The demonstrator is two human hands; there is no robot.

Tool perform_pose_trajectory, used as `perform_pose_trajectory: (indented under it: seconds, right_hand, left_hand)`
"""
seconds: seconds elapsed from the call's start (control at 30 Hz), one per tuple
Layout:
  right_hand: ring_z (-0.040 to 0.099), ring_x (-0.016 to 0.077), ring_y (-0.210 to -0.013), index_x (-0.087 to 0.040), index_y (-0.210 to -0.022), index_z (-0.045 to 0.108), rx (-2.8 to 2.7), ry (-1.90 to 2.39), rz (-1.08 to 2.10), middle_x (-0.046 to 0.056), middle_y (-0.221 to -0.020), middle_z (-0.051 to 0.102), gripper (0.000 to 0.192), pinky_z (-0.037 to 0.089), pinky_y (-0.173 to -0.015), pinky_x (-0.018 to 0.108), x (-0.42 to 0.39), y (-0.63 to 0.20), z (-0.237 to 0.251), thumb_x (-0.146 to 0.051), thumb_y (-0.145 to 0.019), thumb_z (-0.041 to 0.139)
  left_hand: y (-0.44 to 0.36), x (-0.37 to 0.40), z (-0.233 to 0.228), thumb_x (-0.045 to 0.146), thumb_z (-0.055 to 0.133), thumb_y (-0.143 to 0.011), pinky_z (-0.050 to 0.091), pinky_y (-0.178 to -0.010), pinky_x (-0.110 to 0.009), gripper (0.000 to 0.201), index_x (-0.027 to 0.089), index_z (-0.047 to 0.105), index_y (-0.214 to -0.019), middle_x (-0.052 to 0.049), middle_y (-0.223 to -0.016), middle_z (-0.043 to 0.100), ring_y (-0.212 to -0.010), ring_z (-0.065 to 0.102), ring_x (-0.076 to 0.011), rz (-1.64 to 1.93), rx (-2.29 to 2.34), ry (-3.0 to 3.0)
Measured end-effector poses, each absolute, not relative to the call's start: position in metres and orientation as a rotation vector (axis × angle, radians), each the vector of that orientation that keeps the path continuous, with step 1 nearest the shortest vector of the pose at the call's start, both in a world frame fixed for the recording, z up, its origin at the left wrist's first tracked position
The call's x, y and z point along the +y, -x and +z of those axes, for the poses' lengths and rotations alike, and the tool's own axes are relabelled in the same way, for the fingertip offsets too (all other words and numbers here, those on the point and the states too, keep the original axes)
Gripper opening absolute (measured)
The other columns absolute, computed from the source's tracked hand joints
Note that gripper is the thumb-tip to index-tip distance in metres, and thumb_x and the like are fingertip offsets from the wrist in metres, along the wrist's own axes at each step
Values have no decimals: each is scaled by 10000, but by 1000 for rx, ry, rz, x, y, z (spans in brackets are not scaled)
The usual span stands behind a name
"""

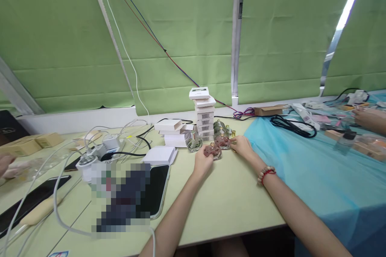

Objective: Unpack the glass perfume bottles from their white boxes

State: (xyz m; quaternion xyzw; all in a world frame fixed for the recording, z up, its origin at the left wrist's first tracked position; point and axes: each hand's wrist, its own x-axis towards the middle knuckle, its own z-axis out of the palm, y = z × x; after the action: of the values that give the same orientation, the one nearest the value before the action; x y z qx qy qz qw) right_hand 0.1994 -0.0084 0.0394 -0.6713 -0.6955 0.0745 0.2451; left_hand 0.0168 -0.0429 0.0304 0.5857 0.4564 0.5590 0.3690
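My left hand [202, 163] rests on the pale green table [229, 204] and grips a small glass bottle with reddish contents [212, 151]. My right hand [242, 146], with a red bead bracelet on its wrist, touches a second reddish glass bottle [222, 141] just beyond it. A clear glass bottle [194, 143] stands to the left of them. More small bottles [227, 131] cluster behind, at the foot of a stack of white boxes [204, 114].
A lower pile of white boxes [172, 132] and an open white box [160, 155] lie left of the bottles. Phones [157, 188], chargers and white cables [99, 148] crowd the left. A blue cloth [316, 172] covers the right side, where another person's hand [366, 118] works among small items.
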Motion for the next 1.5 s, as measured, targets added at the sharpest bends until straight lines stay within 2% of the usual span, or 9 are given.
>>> perform_pose_trajectory:
  seconds: [0.2, 0.33, 0.43, 0.63, 0.77, 0.93, 1.23, 1.37, 1.5]
  right_hand:
    - [625, 179, -741, -223, -934, 734, -1828, 1855, 250, 47, -774, 715, 257, 371, -573, 224, -8, -199, 37, -266, -733, 577]
    - [626, 193, -849, -225, -944, 723, -1880, 1897, 119, 66, -936, 710, 260, 380, -608, 225, -9, -196, 37, -219, -751, 549]
    - [624, 204, -872, -219, -909, 729, -1952, 1897, 23, 92, -936, 704, 245, 381, -619, 230, -10, -195, 36, -212, -764, 532]
    - [643, 221, -783, -162, -842, 724, -1715, 1930, 106, 121, -840, 710, 213, 387, -582, 248, -8, -200, 36, -186, -736, 540]
    - [649, 205, -753, -152, -868, 706, -1456, 1605, 121, 108, -832, 713, 223, 449, -657, 272, -4, -203, 38, -235, -741, 543]
    - [642, 196, -783, -136, -952, 688, -1304, 1127, 261, 108, -902, 705, 354, 496, -679, 300, -7, -188, 49, -389, -732, 572]
    - [577, 173, -895, -205, -1081, 665, -1583, 886, 496, 76, -1026, 631, 350, 486, -688, 270, -18, -171, 56, -391, -825, 515]
    - [558, 142, -800, -227, -1093, 661, -1693, 865, 513, 55, -934, 590, 335, 477, -673, 266, -22, -169, 56, -373, -842, 493]
    - [530, 108, -644, -214, -1055, 681, -1771, 831, 625, 56, -910, 581, 336, 466, -573, 250, -26, -164, 57, -400, -811, 544]
  left_hand:
    - [-17, -44, 30, -22, 423, -498, 485, -702, -254, 334, 157, 597, -720, -2, -716, 660, -720, 615, -150, 1379, 1175, -1510]
    - [-17, -45, 29, -7, 417, -516, 482, -716, -263, 316, 161, 591, -720, -3, -718, 659, -723, 616, -152, 1374, 1135, -1493]
    - [-17, -44, 27, -1, 411, -517, 479, -721, -264, 327, 162, 593, -734, -5, -729, 662, -726, 615, -152, 1366, 1130, -1479]
    - [-16, -42, 26, -3, 405, -510, 485, -703, -251, 336, 167, 594, -730, 3, -726, 666, -725, 621, -149, 1368, 1121, -1466]
    - [-16, -41, 25, 0, 414, -506, 487, -686, -254, 317, 172, 595, -703, 11, -691, 662, -701, 616, -151, 1381, 1142, -1489]
    - [-17, -44, 28, 8, 415, -497, 483, -698, -265, 311, 168, 593, -695, 1, -704, 671, -711, 620, -160, 1377, 1151, -1478]
    - [-16, -41, 25, 4, 408, -502, 485, -736, -273, 333, 159, 593, -732, -9, -740, 671, -744, 625, -158, 1362, 1071, -1478]
    - [-17, -42, 27, 3, 416, -509, 489, -727, -278, 295, 166, 572, -698, -1, -726, 666, -731, 619, -156, 1355, 1099, -1480]
    - [-16, -42, 28, 9, 434, -523, 486, -735, -295, 253, 167, 562, -673, -1, -708, 659, -721, 613, -162, 1349, 1143, -1502]
